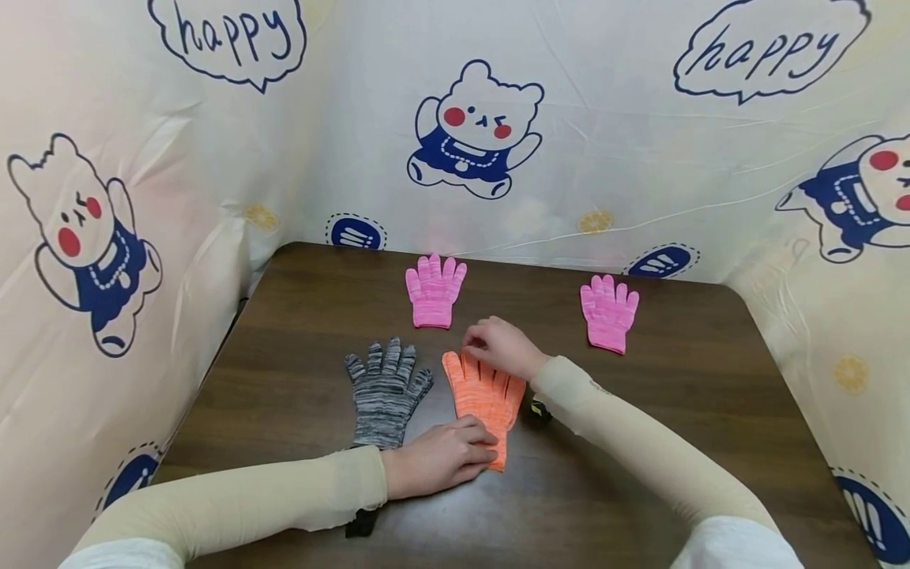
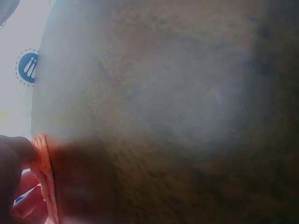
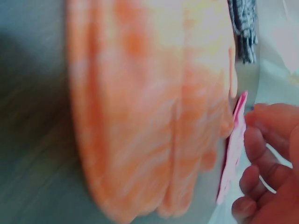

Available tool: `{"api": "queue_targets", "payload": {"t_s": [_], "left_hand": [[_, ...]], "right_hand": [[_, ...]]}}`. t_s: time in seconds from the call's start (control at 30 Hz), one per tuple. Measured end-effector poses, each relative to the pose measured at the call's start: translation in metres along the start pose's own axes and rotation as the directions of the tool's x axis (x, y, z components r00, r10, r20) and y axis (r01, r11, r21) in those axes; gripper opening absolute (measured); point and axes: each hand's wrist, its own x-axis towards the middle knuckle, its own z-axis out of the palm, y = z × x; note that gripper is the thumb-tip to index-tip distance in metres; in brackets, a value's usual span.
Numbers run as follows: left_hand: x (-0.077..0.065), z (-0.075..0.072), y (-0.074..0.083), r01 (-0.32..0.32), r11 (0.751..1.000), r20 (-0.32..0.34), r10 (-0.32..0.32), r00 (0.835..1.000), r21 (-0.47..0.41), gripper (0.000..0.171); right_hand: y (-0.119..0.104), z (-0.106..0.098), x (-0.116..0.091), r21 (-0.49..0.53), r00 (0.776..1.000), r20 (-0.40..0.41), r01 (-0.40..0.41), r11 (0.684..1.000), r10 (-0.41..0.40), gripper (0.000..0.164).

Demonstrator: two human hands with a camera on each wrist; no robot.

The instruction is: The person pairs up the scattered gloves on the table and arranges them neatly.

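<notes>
An orange knit glove (image 1: 486,395) lies flat on the table, its fingers pointing away from me. My left hand (image 1: 444,458) rests on its cuff; the left wrist view has the fingers (image 2: 18,154) against the folded orange fabric. Above the glove's fingertips is my right hand (image 1: 505,346), its fingers loosely bent. The right wrist view shows that hand (image 3: 271,163) apart from the orange glove (image 3: 145,116), with nothing visible in its grasp. To the left lies a grey-and-black striped glove (image 1: 387,395), its cuff partly hidden by my left forearm.
Two pink gloves lie toward the far edge of the brown table (image 1: 675,442): one pink glove (image 1: 435,292) near the middle, another pink glove (image 1: 609,314) to the right. A white printed curtain (image 1: 604,142) surrounds the table's back and sides.
</notes>
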Motion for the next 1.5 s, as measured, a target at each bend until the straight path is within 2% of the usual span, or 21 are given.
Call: {"api": "queue_targets", "payload": {"t_s": [0.17,0.27,0.57,0.67,0.73,0.87,1.0,1.27,1.5], "left_hand": [[0.0,0.0,0.0,-0.008,1.0,-0.013,0.009,1.0,0.008,0.023],[0.0,-0.001,0.001,-0.012,1.0,-0.014,0.012,1.0,0.001,0.023],[0.0,-0.002,0.001,-0.011,1.0,-0.009,0.011,1.0,-0.002,0.023],[0.0,-0.002,0.002,-0.011,1.0,-0.011,0.011,1.0,0.008,0.023],[0.0,-0.001,0.002,-0.015,1.0,-0.016,0.015,1.0,0.014,0.023],[-0.002,-0.001,0.003,-0.022,0.999,-0.02,0.023,1.0,0.024,0.023],[-0.006,-0.002,0.003,-0.019,0.999,-0.013,0.02,1.0,0.033,0.024],[-0.013,-0.005,0.002,-0.019,0.999,-0.021,0.02,1.0,0.051,0.025],[-0.019,-0.005,0.002,0.003,0.999,-0.01,-0.003,1.0,0.041,0.025]], "right_hand": [[-0.011,0.005,0.012,-0.103,1.0,0.02,-0.022,0.994,0.025,0.013],[-0.013,0.008,0.017,-0.129,0.998,0.045,-0.034,0.991,0.04,0.012],[-0.013,0.014,0.022,-0.116,0.999,0.035,-0.004,0.993,0.008,0.011],[-0.011,0.013,0.022,-0.074,1.0,0.026,-0.007,0.997,0.009,0.01],[-0.008,0.008,0.02,-0.012,1.0,0.006,-0.019,1.0,0.019,0.009],[-0.002,-0.006,0.009,0.112,0.997,-0.049,-0.049,0.993,0.055,0.007],[0.004,-0.018,-0.008,0.158,0.993,-0.075,-0.075,0.985,0.087,0.01],[0.014,-0.024,-0.044,0.131,0.989,-0.121,-0.071,0.989,0.087,0.012],[0.024,-0.024,-0.072,0.124,0.986,-0.11,-0.108,0.986,0.122,0.01]]}}
